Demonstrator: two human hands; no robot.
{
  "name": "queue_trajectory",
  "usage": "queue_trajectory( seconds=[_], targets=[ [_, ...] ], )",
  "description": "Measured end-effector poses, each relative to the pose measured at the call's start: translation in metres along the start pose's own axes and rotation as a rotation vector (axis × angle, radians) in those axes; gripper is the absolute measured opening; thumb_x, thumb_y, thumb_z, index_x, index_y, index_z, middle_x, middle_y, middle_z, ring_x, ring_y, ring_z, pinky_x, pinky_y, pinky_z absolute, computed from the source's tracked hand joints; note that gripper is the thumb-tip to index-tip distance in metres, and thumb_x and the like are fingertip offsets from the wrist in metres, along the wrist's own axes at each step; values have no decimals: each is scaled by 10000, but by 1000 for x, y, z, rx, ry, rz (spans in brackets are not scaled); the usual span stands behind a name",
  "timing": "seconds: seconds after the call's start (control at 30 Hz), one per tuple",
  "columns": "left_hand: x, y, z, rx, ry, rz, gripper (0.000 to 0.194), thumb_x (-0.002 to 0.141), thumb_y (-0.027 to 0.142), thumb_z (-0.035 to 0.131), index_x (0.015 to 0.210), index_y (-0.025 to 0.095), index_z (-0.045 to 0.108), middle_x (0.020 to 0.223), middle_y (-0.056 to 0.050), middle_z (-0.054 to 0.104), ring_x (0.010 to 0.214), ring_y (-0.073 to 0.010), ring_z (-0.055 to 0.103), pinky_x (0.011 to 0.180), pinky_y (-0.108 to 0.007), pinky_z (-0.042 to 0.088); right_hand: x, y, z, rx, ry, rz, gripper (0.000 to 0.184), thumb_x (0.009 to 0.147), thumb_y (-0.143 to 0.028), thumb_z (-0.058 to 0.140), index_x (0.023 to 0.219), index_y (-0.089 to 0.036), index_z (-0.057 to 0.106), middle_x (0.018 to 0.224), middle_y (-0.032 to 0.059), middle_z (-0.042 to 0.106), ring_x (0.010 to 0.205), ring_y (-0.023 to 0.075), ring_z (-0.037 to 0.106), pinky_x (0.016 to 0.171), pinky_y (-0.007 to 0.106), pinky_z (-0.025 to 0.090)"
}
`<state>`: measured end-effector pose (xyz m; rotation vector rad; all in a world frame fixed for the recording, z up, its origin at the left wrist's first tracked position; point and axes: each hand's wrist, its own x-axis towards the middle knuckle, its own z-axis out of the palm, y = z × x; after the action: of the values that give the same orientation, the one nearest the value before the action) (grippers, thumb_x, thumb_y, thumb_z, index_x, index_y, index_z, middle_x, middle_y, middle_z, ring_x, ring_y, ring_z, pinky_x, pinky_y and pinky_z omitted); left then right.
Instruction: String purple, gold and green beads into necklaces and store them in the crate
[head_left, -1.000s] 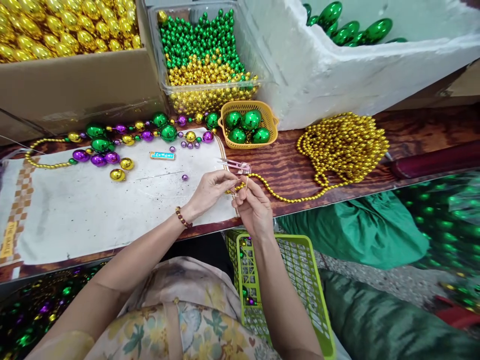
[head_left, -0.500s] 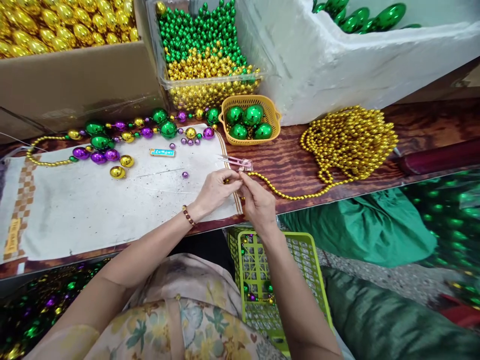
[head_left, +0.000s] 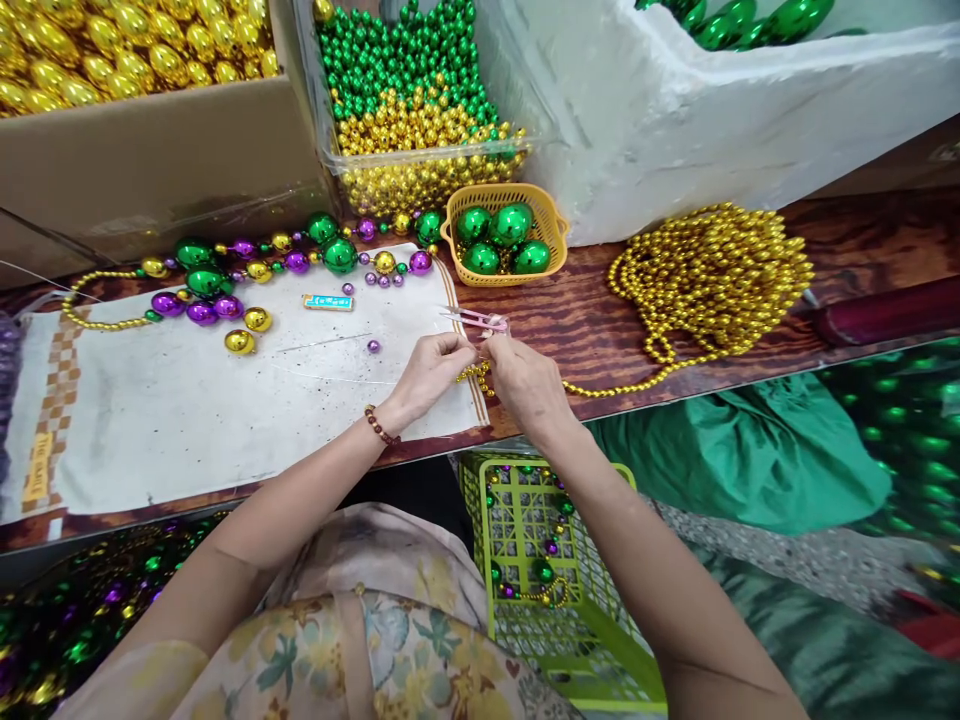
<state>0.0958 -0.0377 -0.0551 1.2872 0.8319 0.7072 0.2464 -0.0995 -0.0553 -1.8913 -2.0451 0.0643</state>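
Note:
My left hand (head_left: 431, 375) is closed in a pinch on the end of a gold bead strand (head_left: 478, 377), beside the cloth's right edge. Close by, my right hand (head_left: 525, 388) is curled, back upward, its fingertips hidden. Its fingers lie against or just below the handle of pink thread snips (head_left: 480, 319); I cannot tell whether they grip them. From behind that hand the strand runs right to a heap of gold bead chain (head_left: 712, 280). A thin clear thread crosses the white cloth (head_left: 187, 420). Small purple beads (head_left: 373, 346) lie on it.
A necklace of green, purple and gold beads (head_left: 339, 255) curves along the back. Behind stand a yellow basket (head_left: 562, 232), a clear bead bin (head_left: 431, 155), a cardboard box (head_left: 150, 155) and a white foam box (head_left: 675, 140). Below the table edge sits a green crate (head_left: 487, 560).
My right hand has turned palm down and shifted slightly toward the pink snips. A short length of gold beads now shows between the hands. The whole view has shifted slightly.

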Motion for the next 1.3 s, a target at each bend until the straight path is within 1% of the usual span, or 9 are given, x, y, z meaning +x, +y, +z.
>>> queue_trajectory(
  seconds=[0.1, 0.2, 0.37, 0.57, 0.67, 0.77, 0.9, 1.13, 1.3],
  targets=[
    [-1, -1, 1, -121, 80, 3, 126, 787, 206, 634, 672, 154, 645, 634, 29, 564, 602, -85, 445, 632, -248, 378, -1, -1, 2, 218, 184, -54, 240, 998, -158, 419, 958, -207, 651, 1228, 143, 719, 1120, 256, 671, 861, 374, 534],
    [-5, 1, 2, -127, 97, 50, 100, 783, 226, 671, 727, 151, 705, 713, 0, 655, 663, -98, 523, 675, -252, 420, -4, -6, 5, 536, 282, 20, 174, 992, -224, 514, 1000, -231, 688, 1272, 106, 707, 1210, 257, 637, 1039, 467, 500],
    [-10, -1, 4, -89, 81, 60, 126, 769, 257, 704, 709, 148, 729, 713, -10, 678, 669, -102, 539, 679, -258, 421, -6, -17, 18, 944, 394, 303, 134, 908, -309, 666, 809, -222, 695, 948, 42, 710, 953, 214, 670, 917, 413, 534],
    [-11, -3, 13, -290, 160, -27, 207, 731, 316, 749, 651, 152, 651, 598, 30, 536, 575, -74, 416, 573, -240, 329, -3, -42, 32, 871, 628, 399, 131, 909, -279, 638, 795, -215, 639, 940, 38, 628, 970, 192, 611, 934, 384, 490],
    [-12, 1, 16, -442, 170, -89, 255, 724, 319, 756, 623, 157, 587, 570, 42, 477, 553, -70, 391, 560, -244, 305, 0, -51, 39, 987, 680, 440, 143, 920, -314, 615, 817, -216, 615, 983, 52, 630, 1019, 198, 610, 964, 389, 483],
    [-13, 4, 15, -515, 104, -137, 266, 698, 345, 789, 675, 158, 601, 572, 50, 468, 543, -67, 375, 559, -247, 294, 4, -48, 40, 1298, 622, 492, 157, 929, -373, 557, 872, -227, 565, 1012, 67, 650, 1010, 204, 634, 959, 407, 509],
    [-16, 4, 10, -400, 53, -119, 292, 704, 397, 785, 717, 162, 613, 616, 49, 473, 548, -63, 317, 542, -251, 250, 8, -31, 32, 1570, 453, 533, 170, 919, -413, 540, 897, -245, 527, 1044, 82, 653, 1009, 222, 649, 927, 435, 549],
    [-18, -1, 2, -244, -41, -59, 306, 747, 428, 745, 709, 167, 590, 623, 43, 448, 553, -72, 298, 535, -253, 226, 5, -9, 19, 1565, 307, 416, 256, 965, -471, 462, 855, -256, 548, 983, 78, 646, 995, 245, 639, 1021, 538, 513],
    [-21, -7, -7, -200, -41, -79, 305, 762, 440, 758, 796, 156, 654, 647, 35, 507, 550, -71, 348, 539, -242, 269, 3, -10, 12, 1541, 293, 400, 227, 964, -469, 523, 875, -260, 533, 989, 45, 656, 969, 211, 659, 979, 478, 560]
  ],
)
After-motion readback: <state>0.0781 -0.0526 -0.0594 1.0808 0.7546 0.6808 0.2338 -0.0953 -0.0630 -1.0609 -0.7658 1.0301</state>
